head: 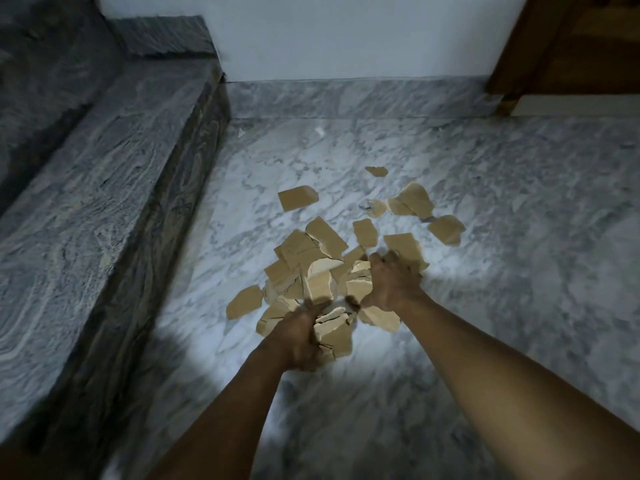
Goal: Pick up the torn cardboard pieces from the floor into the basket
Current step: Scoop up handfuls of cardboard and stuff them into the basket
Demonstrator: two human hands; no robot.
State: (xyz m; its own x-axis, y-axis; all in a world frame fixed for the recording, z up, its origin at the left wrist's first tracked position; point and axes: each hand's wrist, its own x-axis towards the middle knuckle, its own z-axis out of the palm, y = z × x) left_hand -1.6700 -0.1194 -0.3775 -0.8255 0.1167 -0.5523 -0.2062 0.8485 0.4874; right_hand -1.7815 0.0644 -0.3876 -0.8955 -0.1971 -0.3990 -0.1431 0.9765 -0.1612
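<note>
Both hands are closed on the cardboard pile [311,268]: left hand [300,337] near, right hand [393,282] far. Loosely stacked pieces could slip out on lifting. No basket is in view.

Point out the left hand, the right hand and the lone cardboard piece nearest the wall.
left hand [298,336], head view, back of hand.
right hand [393,282], head view, back of hand.
lone cardboard piece [376,171], head view, its centre.

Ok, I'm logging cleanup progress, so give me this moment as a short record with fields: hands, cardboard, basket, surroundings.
left hand: in the near edge of the pile, fingers closed on cardboard pieces
right hand: pressed into the pile's right side, grip unclear
cardboard pile: heaped on the marble floor
loose pieces: several scattered beyond, one apart at the far left
basket: not in view
surroundings: stone step on the left, wooden door frame far right
</note>
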